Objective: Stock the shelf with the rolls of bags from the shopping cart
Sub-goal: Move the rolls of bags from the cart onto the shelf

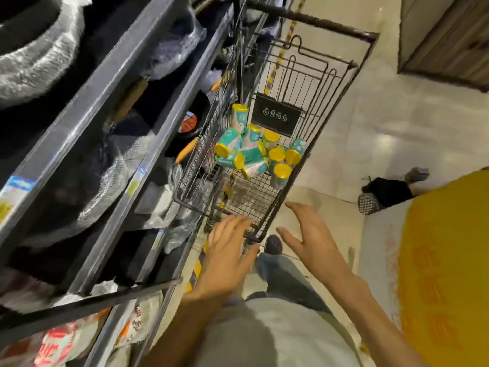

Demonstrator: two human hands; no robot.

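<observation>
Rolls of bags [258, 152], teal wrap, yellow caps, heaped mid-basket toward far end of shopping cart [312, 165], leaning on its left wire wall. We count about ten; blur hides exact number. Our left hand [227, 250] at near rim of cart, fingers spread, holding nothing; contact with rim unclear. Our right hand [309, 234] just outside near right corner, fingers apart, empty. Rolls well beyond both hands. We judge: lean over near rim, take one roll by body, not cap. Shelf [111, 144] runs along cart's left side.
</observation>
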